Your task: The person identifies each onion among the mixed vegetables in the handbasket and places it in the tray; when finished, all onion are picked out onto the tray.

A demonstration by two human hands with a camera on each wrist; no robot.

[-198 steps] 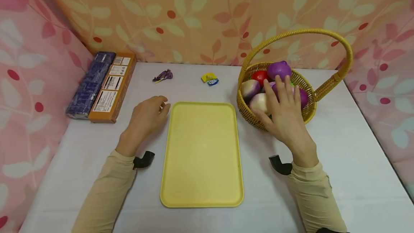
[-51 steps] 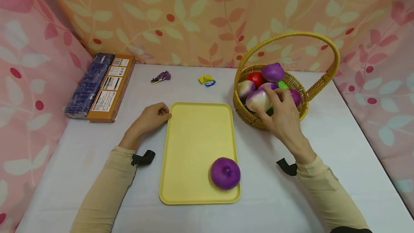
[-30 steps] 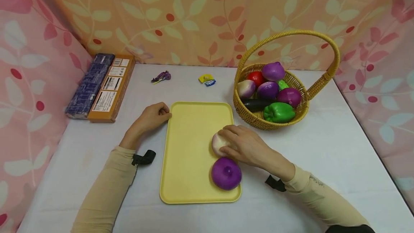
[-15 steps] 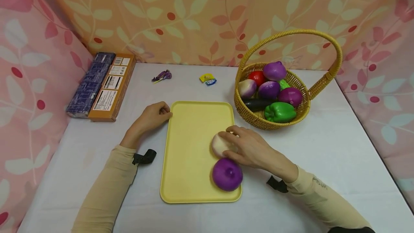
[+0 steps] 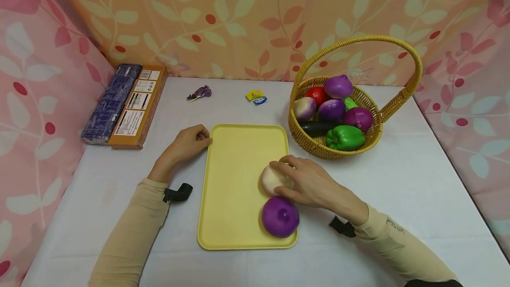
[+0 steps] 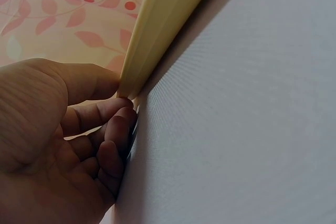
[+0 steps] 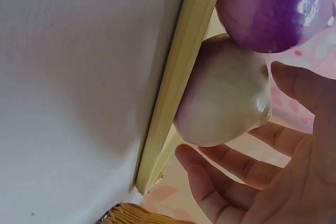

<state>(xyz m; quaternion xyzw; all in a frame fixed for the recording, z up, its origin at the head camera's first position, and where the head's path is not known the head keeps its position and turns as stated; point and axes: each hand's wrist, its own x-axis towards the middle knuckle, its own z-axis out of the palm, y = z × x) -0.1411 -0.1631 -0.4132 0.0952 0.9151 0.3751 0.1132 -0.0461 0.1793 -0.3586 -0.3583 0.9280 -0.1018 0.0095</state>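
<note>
My right hand (image 5: 308, 183) opens off the pale onion (image 5: 272, 178) beside the purple onion (image 5: 280, 216), while my curled left hand (image 5: 186, 143) pinches the yellow tray (image 5: 235, 189) corner, steadying it.

Pale yellow tray (image 5: 239, 180) carrying one purple onion (image 5: 280, 217) and one cream-white onion (image 5: 272, 179) (faint purple tint on it). Golden wicker basket (image 5: 314, 143) filled with red, purple, green and near-black vegetables. White tablecloth (image 5: 418, 198), pink and orange leaf-patterned curtains (image 5: 239, 17), beige sleeves (image 5: 127, 238).
</note>
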